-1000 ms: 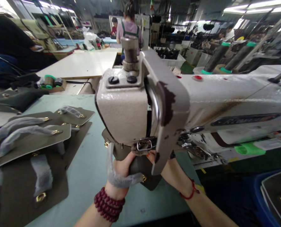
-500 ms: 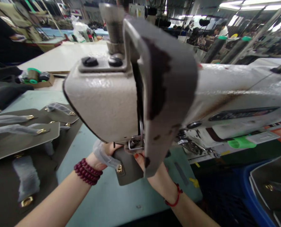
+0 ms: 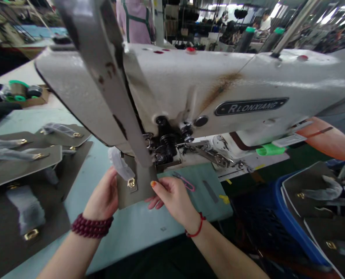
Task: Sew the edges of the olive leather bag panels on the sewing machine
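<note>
Under the needle end of the sewing machine [image 3: 189, 85], on the pale green table [image 3: 149, 228]: grey-olive panel [image 3: 126, 198], lying flat, far edge hidden beneath the machine head. A brass ring [image 3: 131, 183] sits on the panel's upper part, w/ a paper-wrapped strap [image 3: 118, 164] running up from it to the left. The left hand [image 3: 102, 195] curls round the panel's left edge, fingers closed on it; a dark red bead bracelet [image 3: 91, 226] is on that wrist. The right hand [image 3: 172, 197] pinches the panel's right edge, thumb on top, fingers tucked below; a red cord [image 3: 197, 229] is on that wrist. Just right of the right hand, a pink clip [image 3: 184, 181] lies on the table. At left, well apart: more panels [image 3: 21, 166] w/ wrapped straps, overlapping. Beyond them, thread spools [image 3: 18, 90] in a small box. At right, below table level: a blue bin [image 3: 288, 221] holding similar pieces. Bkgd: a person [image 3: 136, 19] in a pink top w/ green apron straps, behind the machine.
</note>
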Motion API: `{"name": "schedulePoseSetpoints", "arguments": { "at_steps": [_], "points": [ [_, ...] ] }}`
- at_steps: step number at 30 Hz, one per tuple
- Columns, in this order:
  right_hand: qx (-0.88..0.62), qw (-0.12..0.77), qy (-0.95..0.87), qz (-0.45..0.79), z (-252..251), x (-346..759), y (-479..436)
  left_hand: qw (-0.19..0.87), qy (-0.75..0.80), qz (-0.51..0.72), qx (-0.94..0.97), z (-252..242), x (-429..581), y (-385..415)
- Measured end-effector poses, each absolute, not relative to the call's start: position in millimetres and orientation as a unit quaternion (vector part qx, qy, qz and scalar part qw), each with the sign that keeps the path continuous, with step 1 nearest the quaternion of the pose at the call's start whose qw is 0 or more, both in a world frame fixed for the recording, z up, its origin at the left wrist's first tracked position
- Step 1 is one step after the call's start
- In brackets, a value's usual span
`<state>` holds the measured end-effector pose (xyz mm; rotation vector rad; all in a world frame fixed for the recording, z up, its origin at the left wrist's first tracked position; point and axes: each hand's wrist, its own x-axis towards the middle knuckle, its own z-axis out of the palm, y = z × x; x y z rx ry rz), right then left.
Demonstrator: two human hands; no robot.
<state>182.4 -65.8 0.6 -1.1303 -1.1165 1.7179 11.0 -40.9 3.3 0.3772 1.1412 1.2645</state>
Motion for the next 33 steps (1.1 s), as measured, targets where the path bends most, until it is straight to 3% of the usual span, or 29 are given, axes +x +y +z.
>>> {"name": "schedulePoseSetpoints", "arguments": {
  "at_steps": [5, 9, 15, 33],
  "points": [
    [-0.414, 0.402, -0.415, 0.704, -1, 184, -76, 0.627, 0.386, 0.658, 0.159, -17, 50, -103],
    [-0.414, 0.398, -0.423, 0.701, -2, 185, -79, 0.665, 0.438, 0.582, 0.164, -12, 73, -107],
    [-0.445, 0.376, -0.472, 0.662, 5, 192, -84, 0.620, 0.596, 0.470, 0.199, -5, 57, -97],
    [-0.479, 0.377, -0.471, 0.637, 4, 188, -83, 0.626, 0.594, 0.442, 0.243, -9, 55, -100]
  ]
}}
